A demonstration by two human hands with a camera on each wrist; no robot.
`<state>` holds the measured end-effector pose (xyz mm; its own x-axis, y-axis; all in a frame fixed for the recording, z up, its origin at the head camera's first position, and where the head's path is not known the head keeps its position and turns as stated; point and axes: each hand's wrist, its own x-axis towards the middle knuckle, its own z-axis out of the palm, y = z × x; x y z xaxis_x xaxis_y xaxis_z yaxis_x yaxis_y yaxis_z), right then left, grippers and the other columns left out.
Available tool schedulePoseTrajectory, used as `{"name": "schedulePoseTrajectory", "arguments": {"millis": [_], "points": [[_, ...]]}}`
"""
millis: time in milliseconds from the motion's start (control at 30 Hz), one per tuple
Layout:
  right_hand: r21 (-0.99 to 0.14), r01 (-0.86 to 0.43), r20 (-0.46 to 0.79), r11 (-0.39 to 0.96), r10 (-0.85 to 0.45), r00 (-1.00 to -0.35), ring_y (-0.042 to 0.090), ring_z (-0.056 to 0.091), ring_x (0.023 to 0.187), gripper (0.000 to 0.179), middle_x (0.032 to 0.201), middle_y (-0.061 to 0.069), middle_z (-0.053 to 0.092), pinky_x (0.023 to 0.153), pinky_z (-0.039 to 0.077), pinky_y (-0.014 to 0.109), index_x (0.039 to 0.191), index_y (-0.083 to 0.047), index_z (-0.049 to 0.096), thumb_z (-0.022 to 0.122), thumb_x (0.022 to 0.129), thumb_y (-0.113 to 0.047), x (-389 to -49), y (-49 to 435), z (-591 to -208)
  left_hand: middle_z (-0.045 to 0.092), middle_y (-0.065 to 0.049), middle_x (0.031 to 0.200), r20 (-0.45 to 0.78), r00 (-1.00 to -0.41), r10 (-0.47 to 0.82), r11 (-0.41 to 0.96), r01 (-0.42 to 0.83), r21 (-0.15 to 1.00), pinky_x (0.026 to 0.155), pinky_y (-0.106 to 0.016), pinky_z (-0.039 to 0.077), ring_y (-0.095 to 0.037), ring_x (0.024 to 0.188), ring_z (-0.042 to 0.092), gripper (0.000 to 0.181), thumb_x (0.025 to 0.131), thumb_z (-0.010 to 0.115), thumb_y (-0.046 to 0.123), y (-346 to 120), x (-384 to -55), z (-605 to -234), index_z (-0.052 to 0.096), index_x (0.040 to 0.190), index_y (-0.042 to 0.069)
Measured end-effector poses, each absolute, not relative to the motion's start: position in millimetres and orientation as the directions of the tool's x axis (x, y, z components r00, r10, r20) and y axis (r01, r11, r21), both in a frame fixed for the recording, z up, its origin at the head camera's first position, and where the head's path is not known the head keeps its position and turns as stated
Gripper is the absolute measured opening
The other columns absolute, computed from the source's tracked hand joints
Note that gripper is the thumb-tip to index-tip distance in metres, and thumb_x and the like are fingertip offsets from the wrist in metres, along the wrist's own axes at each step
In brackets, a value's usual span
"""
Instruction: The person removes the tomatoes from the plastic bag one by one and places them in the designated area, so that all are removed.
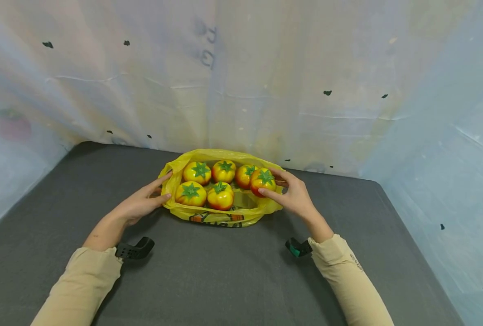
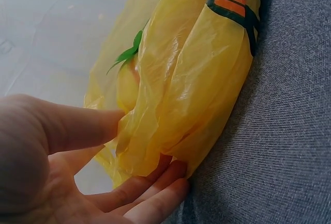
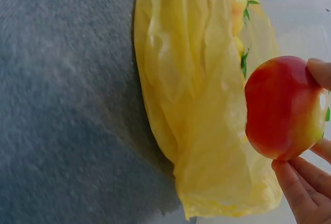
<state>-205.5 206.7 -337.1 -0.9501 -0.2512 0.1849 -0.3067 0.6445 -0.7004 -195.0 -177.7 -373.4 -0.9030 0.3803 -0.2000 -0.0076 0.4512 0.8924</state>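
Note:
A yellow plastic bag (image 1: 241, 221) lies with its mouth open at the back of the table. Inside sit several glossy yellow-red tomatoes (image 1: 190, 194) with green star-shaped leaves. At the bag's right end, my right hand (image 1: 297, 195) pinches one tomato (image 3: 282, 107) between thumb and fingertips, over the opening; its red underside shows in the right wrist view. My left hand (image 1: 137, 204) holds the bag's left end, thumb (image 2: 98, 128) at the rim and fingers (image 2: 160, 198) against the outer side. The lower parts of the bagged tomatoes are hidden by the plastic.
The bag rests on a dark grey tabletop (image 1: 221, 280). Behind it hangs a pale sheet (image 1: 258, 104) with dark spots, close to the table's back edge. Another pale sheet (image 1: 441, 190) stands to the right. Black wrist mounts (image 1: 135, 249) sit at both cuffs.

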Motion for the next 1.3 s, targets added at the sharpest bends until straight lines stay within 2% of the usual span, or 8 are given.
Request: {"name": "schedulePoseTrajectory", "arguments": {"millis": [267, 500, 1300], "points": [[-0.687, -0.307, 0.215, 0.659, -0.220, -0.952, 0.031, 0.058, 0.118, 0.066, 0.137, 0.012, 0.054, 0.098, 0.047, 0.045, 0.141, -0.013, 0.048, 0.074, 0.084, -0.033, -205.8, 223.1, -329.3, 0.027, -0.037, 0.143, -0.193, -0.905, 0.380, 0.443, -0.006, 0.896, 0.102, -0.064, 0.032, -0.047, 0.127, 0.038, 0.068, 0.104, 0.043, 0.023, -179.7, -194.7, -376.4, -0.001, 0.156, 0.024], [-0.683, -0.258, 0.200, 0.684, -0.165, -0.966, 0.029, 0.057, 0.119, 0.069, 0.135, 0.009, 0.055, 0.099, 0.047, 0.045, 0.142, -0.018, 0.048, 0.074, 0.083, -0.041, -203.8, 236.0, -322.9, 0.026, -0.037, 0.144, -0.194, -0.907, 0.373, 0.451, -0.005, 0.892, 0.102, -0.064, 0.032, -0.047, 0.127, 0.038, 0.069, 0.104, 0.043, 0.025, -180.1, -194.3, -377.2, -0.001, 0.156, 0.023], [-0.725, -0.089, 0.151, 0.683, 0.032, -0.988, 0.033, 0.056, 0.121, 0.074, 0.138, 0.018, 0.052, 0.096, 0.049, 0.046, 0.144, -0.012, 0.044, 0.070, 0.084, -0.047, -214.3, 268.8, -319.6, 0.022, -0.036, 0.146, -0.189, -0.906, 0.378, 0.438, -0.005, 0.899, 0.102, -0.064, 0.032, -0.048, 0.129, 0.035, 0.068, 0.103, 0.044, 0.022, -177.7, -195.4, -379.7, 0.000, 0.156, 0.024]]}}
